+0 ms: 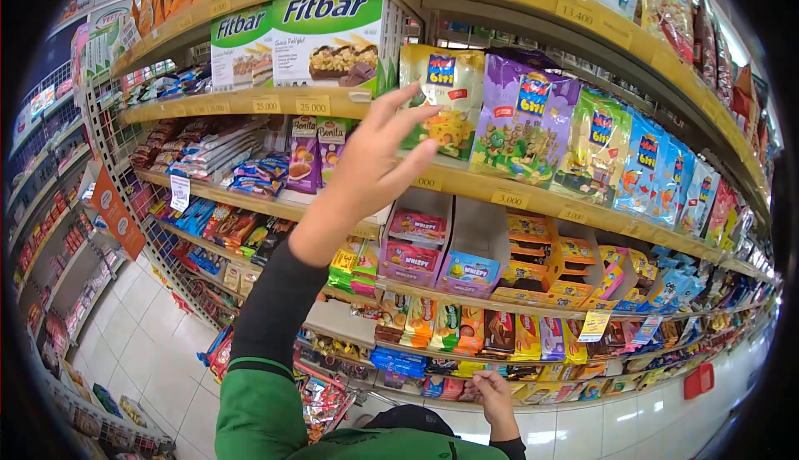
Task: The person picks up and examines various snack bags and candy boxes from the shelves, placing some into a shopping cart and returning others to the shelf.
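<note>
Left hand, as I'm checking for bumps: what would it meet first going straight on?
Going straight on, the left hand would probably meet the pale yellow bag first; depth is unclear.

Pale yellow snack bag (463, 94), cheese printed on front, upright on yellow-edged shelf (468, 184)

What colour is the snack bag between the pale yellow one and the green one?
The snack bag is purple. It shows best in the head view.

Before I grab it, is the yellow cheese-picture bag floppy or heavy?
The yellow bag is probably floppy, since it looks thin and shiny. It's likely light, being a snack packet. It might tip, as it stands upright on the shelf.
</note>
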### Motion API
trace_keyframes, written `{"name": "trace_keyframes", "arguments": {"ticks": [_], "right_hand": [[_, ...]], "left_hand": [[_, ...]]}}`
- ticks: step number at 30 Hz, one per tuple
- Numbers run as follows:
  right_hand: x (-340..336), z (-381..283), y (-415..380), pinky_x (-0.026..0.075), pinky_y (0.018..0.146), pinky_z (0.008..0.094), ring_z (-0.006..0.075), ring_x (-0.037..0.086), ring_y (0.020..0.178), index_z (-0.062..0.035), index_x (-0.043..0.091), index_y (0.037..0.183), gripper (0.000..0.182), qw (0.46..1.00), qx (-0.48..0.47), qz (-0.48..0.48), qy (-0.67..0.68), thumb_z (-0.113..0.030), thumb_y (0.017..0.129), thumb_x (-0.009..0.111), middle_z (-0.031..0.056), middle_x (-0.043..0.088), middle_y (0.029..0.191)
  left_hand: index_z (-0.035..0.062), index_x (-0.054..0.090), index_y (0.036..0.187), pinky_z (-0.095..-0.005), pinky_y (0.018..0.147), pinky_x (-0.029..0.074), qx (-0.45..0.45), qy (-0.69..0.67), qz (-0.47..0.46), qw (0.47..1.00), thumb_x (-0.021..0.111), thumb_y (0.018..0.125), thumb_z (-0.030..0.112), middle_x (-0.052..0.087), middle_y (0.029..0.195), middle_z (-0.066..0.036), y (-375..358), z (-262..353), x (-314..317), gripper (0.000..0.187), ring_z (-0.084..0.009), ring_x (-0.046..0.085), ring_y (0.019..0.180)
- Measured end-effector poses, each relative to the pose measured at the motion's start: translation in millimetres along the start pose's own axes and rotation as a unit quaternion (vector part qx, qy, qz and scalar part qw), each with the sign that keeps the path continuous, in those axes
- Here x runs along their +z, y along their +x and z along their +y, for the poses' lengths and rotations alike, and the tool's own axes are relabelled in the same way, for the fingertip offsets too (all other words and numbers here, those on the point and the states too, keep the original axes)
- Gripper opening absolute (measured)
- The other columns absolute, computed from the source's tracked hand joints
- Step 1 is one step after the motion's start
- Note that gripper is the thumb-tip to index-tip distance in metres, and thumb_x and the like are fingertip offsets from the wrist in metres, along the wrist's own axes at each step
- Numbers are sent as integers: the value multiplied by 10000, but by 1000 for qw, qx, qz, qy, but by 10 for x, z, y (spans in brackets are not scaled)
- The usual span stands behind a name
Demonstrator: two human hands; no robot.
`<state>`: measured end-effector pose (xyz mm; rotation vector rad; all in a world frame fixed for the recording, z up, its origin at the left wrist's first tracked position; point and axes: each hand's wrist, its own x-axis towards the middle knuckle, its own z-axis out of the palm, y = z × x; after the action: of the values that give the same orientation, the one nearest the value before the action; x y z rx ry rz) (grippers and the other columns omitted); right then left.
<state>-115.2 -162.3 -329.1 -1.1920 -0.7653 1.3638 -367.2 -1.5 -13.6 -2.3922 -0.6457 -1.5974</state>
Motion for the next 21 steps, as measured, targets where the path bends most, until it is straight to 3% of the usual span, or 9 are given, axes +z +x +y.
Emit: {"name": "trace_keyframes", "arguments": {"ticks": [2,4,6,9,14,16,18,19,21], "right_hand": [[-66,90,36,456,551,259,163,560,609,-20,496,891,123,1000,6,3,-22,-97,794,504,93,570,729],[-56,86,38,432,541,244,152,552,603,-31,498,890,121,1000,19,-2,-17,-103,793,506,86,570,719],[-77,142,65,423,530,237,146,546,599,-37,500,887,119,999,28,-8,-28,-109,793,509,81,571,714],[-46,154,119,412,537,227,124,529,609,-56,512,886,135,997,42,-30,-53,-150,789,519,52,568,723],[-64,273,271,414,566,225,121,537,663,-77,499,946,203,979,141,-29,-145,-204,790,525,40,562,782],[-38,332,349,413,566,220,117,537,667,-72,494,956,208,964,165,-36,-207,-199,793,515,38,563,787],[-33,433,427,415,561,221,118,540,666,-69,493,961,211,948,176,-50,-259,-195,792,508,39,565,787],[-38,489,465,417,558,222,119,542,666,-68,492,963,213,940,180,-55,-284,-194,792,504,39,566,788],[-52,597,528,423,553,228,123,549,671,-57,509,956,214,921,200,-67,-328,-189,789,500,39,570,785]], "left_hand": [[25,478,1058,-331,864,355,-30,-68,40,996,481,763,147,392,1145,-197,-270,77,-255,319,-273,407,1065],[-3,468,1055,-305,860,362,-34,-108,135,984,444,753,91,406,1125,-168,-614,91,-454,317,-213,414,1047],[-20,446,1065,-317,872,357,-76,-126,226,963,420,760,69,402,1138,-156,-1037,-34,-659,319,-223,407,1056],[-18,424,1086,-318,879,352,-230,-61,295,925,387,794,56,388,1161,-153,-1793,-320,-998,304,-208,398,1069],[-9,445,1088,-222,711,387,-441,97,412,791,421,787,43,487,1032,-95,-3483,-637,-1551,306,-116,472,853],[-20,463,1069,-211,685,385,-543,146,396,726,427,749,43,514,972,-88,-4275,-635,-1685,328,-95,470,757],[-31,479,1045,-258,753,393,-620,219,350,668,445,736,75,536,965,-122,-5004,-552,-1680,328,-160,508,841],[31,488,1069,-201,616,404,-647,223,330,650,431,767,94,518,965,-76,-5465,-519,-1658,314,-107,483,769],[-8,484,1053,-197,526,397,-684,209,368,594,426,774,105,539,838,-54,-5929,-393,-1478,306,-94,488,668]]}}
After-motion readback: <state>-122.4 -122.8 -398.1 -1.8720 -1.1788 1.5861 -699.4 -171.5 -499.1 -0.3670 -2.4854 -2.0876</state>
